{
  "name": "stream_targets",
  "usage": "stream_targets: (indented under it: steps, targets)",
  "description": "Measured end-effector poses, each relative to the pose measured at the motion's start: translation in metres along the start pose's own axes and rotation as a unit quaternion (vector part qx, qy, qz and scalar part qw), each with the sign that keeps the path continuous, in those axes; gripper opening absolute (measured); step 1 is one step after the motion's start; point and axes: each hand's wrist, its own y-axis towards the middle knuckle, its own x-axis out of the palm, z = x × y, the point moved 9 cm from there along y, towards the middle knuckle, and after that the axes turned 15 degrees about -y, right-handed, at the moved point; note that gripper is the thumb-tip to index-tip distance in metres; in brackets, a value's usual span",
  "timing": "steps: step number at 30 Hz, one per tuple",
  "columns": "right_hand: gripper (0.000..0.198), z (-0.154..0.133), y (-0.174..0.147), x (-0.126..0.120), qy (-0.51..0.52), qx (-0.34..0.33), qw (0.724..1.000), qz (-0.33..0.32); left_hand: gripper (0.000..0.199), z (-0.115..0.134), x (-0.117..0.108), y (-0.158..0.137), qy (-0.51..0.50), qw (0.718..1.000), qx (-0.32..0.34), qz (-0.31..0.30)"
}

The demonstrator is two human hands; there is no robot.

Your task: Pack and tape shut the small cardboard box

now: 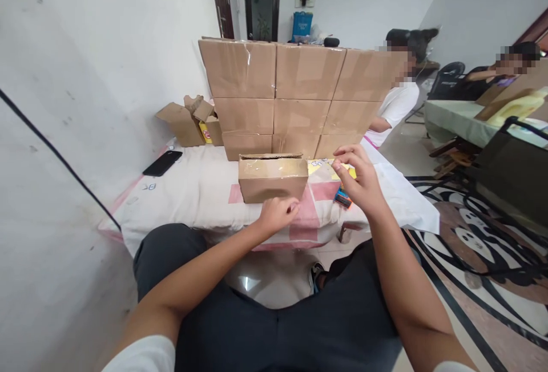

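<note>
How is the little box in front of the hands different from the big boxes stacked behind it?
The small box sits alone near the table's front edge; the stacked boxes form a wall three rows high behind it. The small box is lower and narrower than each stacked box. The left hand is at the small box's base; no hand touches the stack. All are plain brown cardboard.
</note>
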Motion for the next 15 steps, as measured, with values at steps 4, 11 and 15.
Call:
stream_targets:
  steps: [4,11,15]
  targets:
    - [0.017,-0.015,0.019,0.008,0.022,-0.031,0.997,-0.072,0.048,0.036,-0.090,0.011,0.151,0.967,0.102,0.177]
    - [0.024,-0.037,0.058,0.090,0.143,-0.031,0.965,-0.217,0.050,0.002,-0.136,0.022,0.264,0.961,0.040,0.075]
    - [0.028,-0.018,0.068,0.159,0.216,0.024,0.932,-0.289,0.057,-0.001,-0.122,0.016,0.285,0.957,0.052,-0.016]
